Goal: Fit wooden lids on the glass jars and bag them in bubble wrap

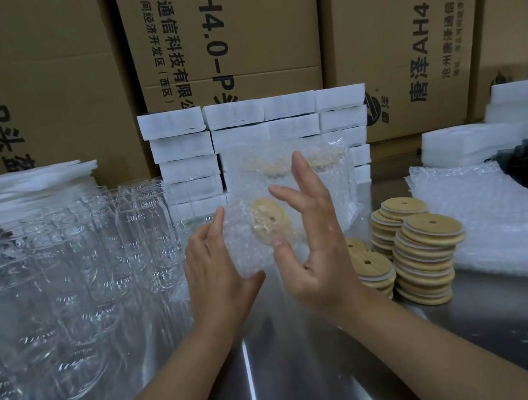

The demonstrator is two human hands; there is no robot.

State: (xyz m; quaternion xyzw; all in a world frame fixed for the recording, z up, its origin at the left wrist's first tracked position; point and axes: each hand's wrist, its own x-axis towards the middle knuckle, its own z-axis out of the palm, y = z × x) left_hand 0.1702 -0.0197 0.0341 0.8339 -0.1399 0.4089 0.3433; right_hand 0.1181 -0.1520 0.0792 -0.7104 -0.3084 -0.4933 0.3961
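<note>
Straight-fingered, left hand (218, 269) and right hand (315, 246) are cradling the bagged jar (244, 244), lid (270, 223) pointing at the viewer; glass jars (142, 232) are crowding its left, lid stacks (425, 254) its right

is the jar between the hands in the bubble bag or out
In. The bubble wrap bag covers the jar's wooden lid, which shows blurred through it; the left hand and right hand touch the bag's sides.
</note>
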